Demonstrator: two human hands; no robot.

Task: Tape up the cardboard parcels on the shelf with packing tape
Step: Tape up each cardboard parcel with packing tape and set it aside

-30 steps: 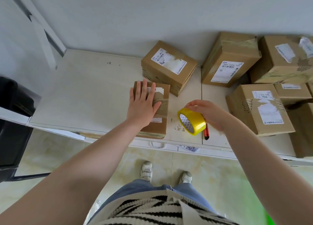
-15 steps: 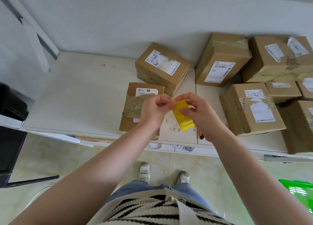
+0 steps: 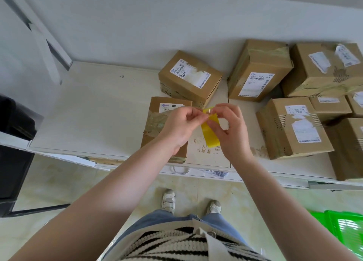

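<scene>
Below me I see my white sneakers on the pale tiled floor. A green plastic crate sits at my right, a black chair at my left, a white wall ahead.

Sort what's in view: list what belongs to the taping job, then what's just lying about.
Job: tape roll, held by left hand and right hand; flat parcel under the left hand; other parcels; shelf.

Lying about: green crate; black bin.

Left grip and right grip pinching
</scene>
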